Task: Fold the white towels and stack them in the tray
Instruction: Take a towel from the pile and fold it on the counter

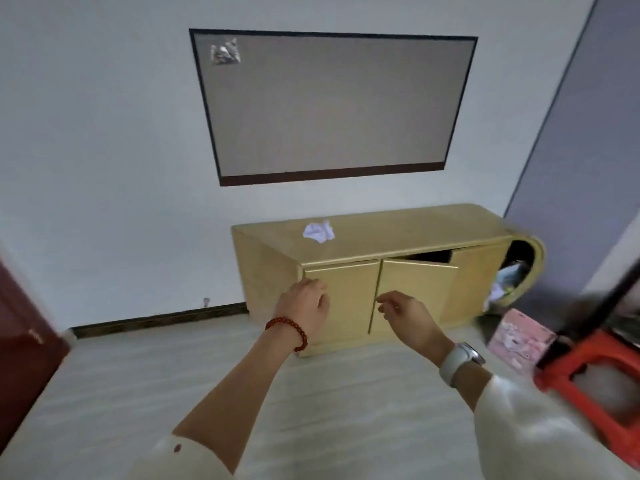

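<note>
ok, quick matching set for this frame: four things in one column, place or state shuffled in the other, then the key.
Things:
1. crumpled white cloth
2. middle cabinet door
3. red stool
4. beaded bracelet

Places or states:
A. on the left wrist
B. on the floor at the right edge of view
C. on top of the cabinet
D. ajar, top edge swung out

Pairs: 1-C, 2-D, 3-B, 4-A

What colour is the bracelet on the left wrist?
Red beads; the bracelet shows clearly in the head view, just below the left hand.
</note>
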The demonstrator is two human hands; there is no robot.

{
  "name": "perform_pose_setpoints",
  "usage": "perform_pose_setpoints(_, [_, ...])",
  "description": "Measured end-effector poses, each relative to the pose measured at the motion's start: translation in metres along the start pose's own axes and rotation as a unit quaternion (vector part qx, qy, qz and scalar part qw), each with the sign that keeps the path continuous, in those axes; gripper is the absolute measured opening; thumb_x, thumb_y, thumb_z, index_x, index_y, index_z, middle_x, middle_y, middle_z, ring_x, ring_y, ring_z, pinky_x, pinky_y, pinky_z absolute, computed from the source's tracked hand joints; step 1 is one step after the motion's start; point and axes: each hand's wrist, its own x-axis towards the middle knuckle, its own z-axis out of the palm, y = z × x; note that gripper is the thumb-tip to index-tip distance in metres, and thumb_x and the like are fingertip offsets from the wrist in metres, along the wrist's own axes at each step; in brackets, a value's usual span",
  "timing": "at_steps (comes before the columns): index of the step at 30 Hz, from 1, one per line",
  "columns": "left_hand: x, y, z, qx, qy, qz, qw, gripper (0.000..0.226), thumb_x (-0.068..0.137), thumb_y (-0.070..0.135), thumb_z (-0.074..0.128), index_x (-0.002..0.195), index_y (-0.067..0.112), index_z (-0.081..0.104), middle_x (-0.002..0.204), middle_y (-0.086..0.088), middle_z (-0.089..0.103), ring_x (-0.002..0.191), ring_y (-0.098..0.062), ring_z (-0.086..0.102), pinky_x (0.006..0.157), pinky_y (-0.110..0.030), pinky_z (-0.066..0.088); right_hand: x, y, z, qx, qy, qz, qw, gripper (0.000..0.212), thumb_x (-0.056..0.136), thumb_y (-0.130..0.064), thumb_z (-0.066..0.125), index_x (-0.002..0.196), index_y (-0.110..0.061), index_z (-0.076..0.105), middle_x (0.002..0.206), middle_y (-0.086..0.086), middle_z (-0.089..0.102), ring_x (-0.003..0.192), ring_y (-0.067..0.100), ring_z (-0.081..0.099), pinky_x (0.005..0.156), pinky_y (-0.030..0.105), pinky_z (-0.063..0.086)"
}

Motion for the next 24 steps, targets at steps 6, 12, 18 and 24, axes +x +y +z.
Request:
perform_pose_setpoints(6, [0.171,0.027,0.069,-0.019,-0.031,0.047,0.998,0.029,0.093,0.02,0.044,0.117,0.013,0.058,0.121,-0.007,0.057,0.109,-0.025,0.056,0.091,-0.034,0.045,0.13,0.079,-0.033,-0.008,0.029,0.046,0.998,0.025,0.09,-0.006,0.045,0.105,-0.007,0.064,0.099,0.012,0.068,0.091,0.029,0.063,0.081,0.034,0.047])
perform_pose_setpoints(12, [0.346,0.02,0.106,-0.026,-0.054,0.062,0.996,0.02,0.091,0.015,0.044,0.095,0.009,0.062,0.095,-0.009,0.06,0.094,-0.029,0.057,0.078,-0.033,0.045,0.286,0.12,-0.055,-0.022,-0.001,0.071,0.997,0.025,0.092,-0.009,0.043,0.104,-0.009,0.065,0.092,0.005,0.068,0.081,0.019,0.06,0.077,0.028,0.047])
perform_pose_setpoints(18, [0.472,0.014,0.151,-0.047,-0.085,0.057,0.994,0.024,0.092,0.016,0.045,0.106,0.01,0.063,0.108,-0.007,0.062,0.1,-0.024,0.058,0.089,-0.034,0.044,0.415,0.162,-0.054,-0.02,-0.049,0.09,0.995,0.025,0.092,-0.007,0.041,0.099,-0.008,0.066,0.08,-0.002,0.062,0.077,0.015,0.058,0.077,0.028,0.046])
perform_pose_setpoints(24, [0.577,-0.032,0.212,-0.061,-0.09,-0.033,0.994,0.027,0.093,0.016,0.047,0.116,0.011,0.06,0.121,-0.005,0.059,0.109,-0.019,0.056,0.096,-0.03,0.042,0.56,0.211,-0.027,-0.002,-0.106,0.062,0.992,0.024,0.091,-0.007,0.043,0.104,-0.01,0.064,0.081,0.0,0.062,0.079,0.015,0.058,0.082,0.029,0.047])
